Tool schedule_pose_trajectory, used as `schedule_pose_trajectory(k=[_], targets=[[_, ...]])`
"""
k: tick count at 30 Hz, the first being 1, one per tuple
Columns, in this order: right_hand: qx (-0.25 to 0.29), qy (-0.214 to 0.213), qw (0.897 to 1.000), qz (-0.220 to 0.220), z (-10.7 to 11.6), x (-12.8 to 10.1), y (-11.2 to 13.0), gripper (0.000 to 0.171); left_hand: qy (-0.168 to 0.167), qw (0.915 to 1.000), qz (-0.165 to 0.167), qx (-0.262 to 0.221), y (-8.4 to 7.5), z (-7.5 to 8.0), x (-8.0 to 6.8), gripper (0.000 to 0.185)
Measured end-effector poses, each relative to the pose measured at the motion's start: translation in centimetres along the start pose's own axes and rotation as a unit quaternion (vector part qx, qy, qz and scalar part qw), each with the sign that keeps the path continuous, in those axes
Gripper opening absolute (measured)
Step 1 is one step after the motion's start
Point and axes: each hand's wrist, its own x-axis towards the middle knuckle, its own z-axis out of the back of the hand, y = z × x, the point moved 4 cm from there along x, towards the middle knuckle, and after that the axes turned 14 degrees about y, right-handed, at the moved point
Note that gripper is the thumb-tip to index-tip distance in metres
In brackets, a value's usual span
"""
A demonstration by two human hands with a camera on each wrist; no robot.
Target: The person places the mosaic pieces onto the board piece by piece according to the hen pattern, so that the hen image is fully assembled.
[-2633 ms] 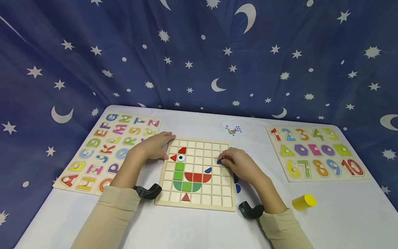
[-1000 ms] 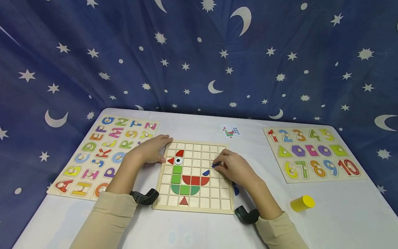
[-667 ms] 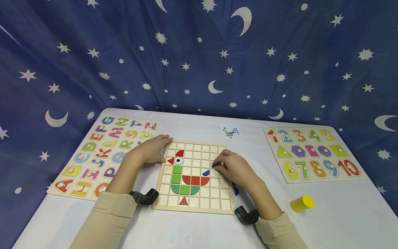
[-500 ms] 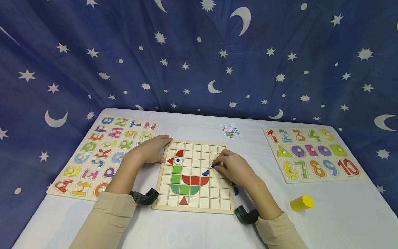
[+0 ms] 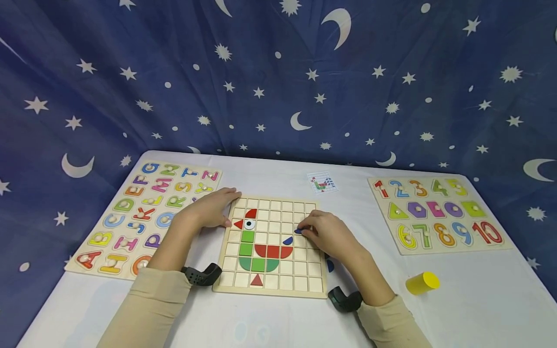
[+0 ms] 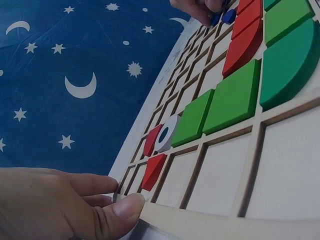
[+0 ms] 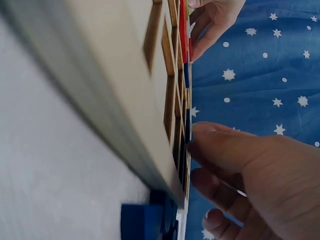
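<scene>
Blue piece [image 5: 299, 231], pinched at the fingertips of the right hand [image 5: 327, 235], sits right of centre in the head view, low over a cell of the grid board [image 5: 271, 285] beside another blue piece [image 5: 287, 240]. Entering tilted, it could catch on the cell's ribs or nudge that neighbour. Left hand [image 5: 210, 209] rests with straight fingers on the board's left edge; should it lift, I'd expect the board to slide on the desk [image 5: 278, 324].

The grid board [image 5: 278, 285] lies in the middle of the table [image 5: 470, 309]. The letter board [image 5: 130, 217] is to its left, the number board [image 5: 435, 241] to its right. A small card [image 5: 322, 183] lies behind it. A cylinder [image 5: 422, 283] lies in front of the number board.
</scene>
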Motion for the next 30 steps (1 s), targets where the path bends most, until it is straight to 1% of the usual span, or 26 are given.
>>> schedule_pose_trajectory(k=[3,6,8,12,16,20,25,30], targets=[[0.017,0.004,1.000,-0.013,0.6,-0.1,-0.4,0.016,-0.001,1.0000,-0.002,0.000,0.0,0.0,0.0,0.079],[0.036,0.006,0.999,-0.036,1.5,-0.4,-1.3,0.018,-0.002,1.0000,-0.001,-0.001,0.0,0.1,-0.1,0.079],[0.045,0.010,0.998,-0.052,2.2,-0.6,-2.2,0.019,-0.002,1.0000,-0.001,-0.002,0.0,0.1,-0.1,0.079],[0.072,0.033,0.994,-0.077,3.0,-1.3,-4.4,0.022,-0.003,1.0000,-0.002,-0.005,0.0,0.0,-0.1,0.079],[0.100,0.062,0.989,-0.095,2.9,-2.0,-6.3,0.023,-0.003,1.0000,-0.003,-0.004,-0.1,0.0,-0.1,0.079],[0.116,0.086,0.983,-0.110,2.6,-2.4,-7.5,0.022,-0.001,1.0000,0.001,-0.002,-0.1,-0.1,-0.2,0.079],[0.132,0.109,0.978,-0.119,2.1,-2.6,-8.1,0.024,-0.003,1.0000,0.000,0.000,-0.1,-0.1,-0.1,0.078],[0.135,0.117,0.976,-0.121,1.9,-2.5,-8.4,0.025,-0.006,1.0000,-0.002,0.001,-0.1,-0.2,0.0,0.078]])
